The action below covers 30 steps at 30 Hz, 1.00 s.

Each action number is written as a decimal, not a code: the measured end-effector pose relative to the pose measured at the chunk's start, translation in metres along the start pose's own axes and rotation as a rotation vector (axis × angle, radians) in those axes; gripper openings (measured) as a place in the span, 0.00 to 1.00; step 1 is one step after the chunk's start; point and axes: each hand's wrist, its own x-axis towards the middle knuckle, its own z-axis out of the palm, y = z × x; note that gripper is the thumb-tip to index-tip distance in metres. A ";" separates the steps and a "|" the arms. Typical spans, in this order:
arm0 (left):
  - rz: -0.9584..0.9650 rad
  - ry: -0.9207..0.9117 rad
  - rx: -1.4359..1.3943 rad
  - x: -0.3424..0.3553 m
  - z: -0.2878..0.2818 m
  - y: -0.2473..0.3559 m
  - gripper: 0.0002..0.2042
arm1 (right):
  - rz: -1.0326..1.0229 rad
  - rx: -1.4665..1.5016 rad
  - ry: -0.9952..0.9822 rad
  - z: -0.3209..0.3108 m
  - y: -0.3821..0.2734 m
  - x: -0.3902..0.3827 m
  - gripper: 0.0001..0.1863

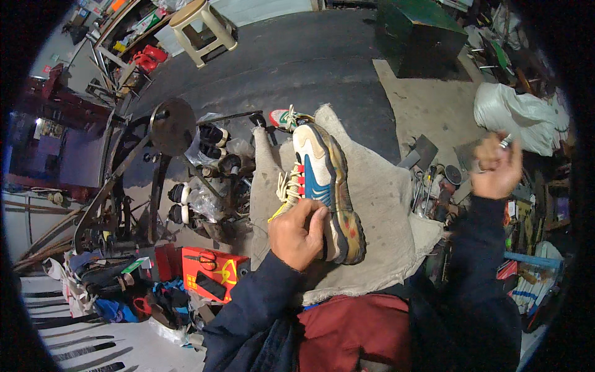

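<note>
A sneaker (318, 180) in white, blue, red and yellow lies on its side across a grey cloth (384, 192) on my lap. Its thick, worn sole faces right and its toe points away from me. My left hand (297, 234) is closed at the heel end of the upper, thumb and fingers pressed together. Out to the right, my right hand (496, 166) is raised well apart from the shoe, slightly blurred. From its curled fingers pokes a small silvery metal piece (506, 141); its kind cannot be made out.
Another shoe (288, 118) sits beyond the sneaker's toe. On the left stands a black metal machine (171, 127), with a red box (214, 273) bearing scissors nearby. Tools (427, 186) crowd the cloth's right side. Further off are a stool (201, 28), a green box (421, 37) and a white sack (517, 118).
</note>
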 end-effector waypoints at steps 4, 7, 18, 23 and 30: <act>-0.008 0.006 -0.020 -0.001 0.002 -0.004 0.03 | -0.282 -0.173 0.258 -0.020 -0.038 -0.001 0.21; -0.001 -0.011 -0.089 0.001 0.003 -0.005 0.03 | -0.058 -0.702 0.013 -0.006 0.028 -0.051 0.20; -0.273 0.381 -0.621 -0.029 -0.055 -0.059 0.22 | 0.288 -1.233 -0.713 0.039 0.100 -0.118 0.10; -0.257 0.378 -0.909 -0.043 -0.098 -0.113 0.18 | 0.396 -1.162 -0.942 0.051 0.126 -0.130 0.12; -0.445 0.541 -1.036 -0.077 -0.162 -0.185 0.16 | -0.048 -1.479 -0.992 0.040 0.148 -0.148 0.22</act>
